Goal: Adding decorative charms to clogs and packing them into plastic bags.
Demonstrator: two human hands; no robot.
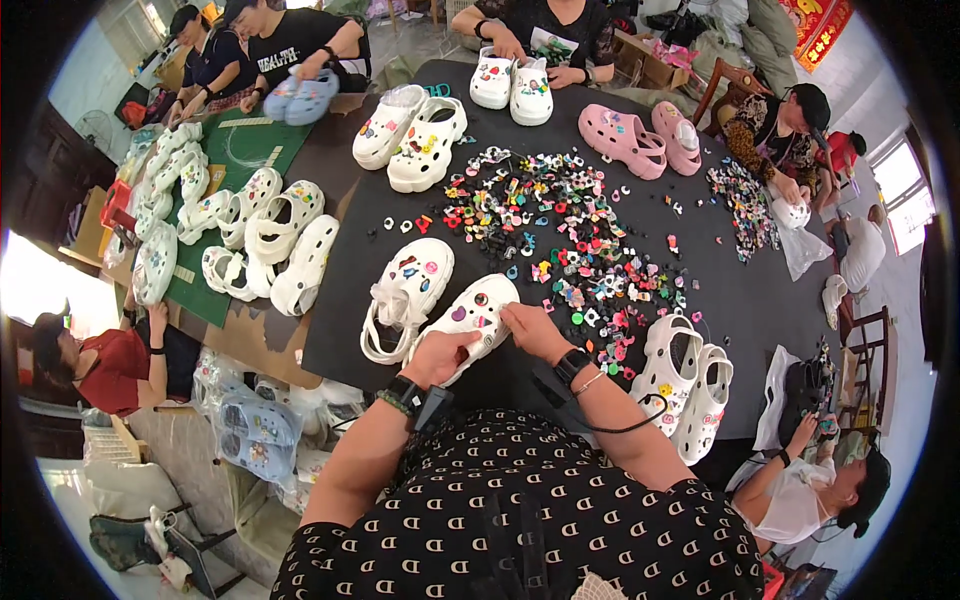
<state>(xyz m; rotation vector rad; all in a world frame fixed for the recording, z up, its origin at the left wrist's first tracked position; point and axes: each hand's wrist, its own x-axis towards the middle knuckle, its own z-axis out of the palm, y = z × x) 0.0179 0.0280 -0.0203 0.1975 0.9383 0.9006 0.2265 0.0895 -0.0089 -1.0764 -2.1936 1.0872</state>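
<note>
A white foam clog (474, 308) with colourful shoe charms on its upper is tilted between my two hands. My left hand (445, 357) grips it near the heel, thumb over the top and fingers partly hidden inside. At the toe end, my right hand (532, 331) has its fingers closed on the side, beside the charms; any charm between the fingertips is hidden. Just left of it lies another white clog (415, 280) with charms and clear plastic at its heel. A wide pile of loose charms (600, 290) spreads beyond my right hand.
White clogs (680, 385) stand right of my right arm. Further white clogs (428, 140) and pink clogs (622, 140) line the black table's (390, 205) far side. At left, several white clogs (270, 235) cover a green mat (235, 150). Other people work around the tables.
</note>
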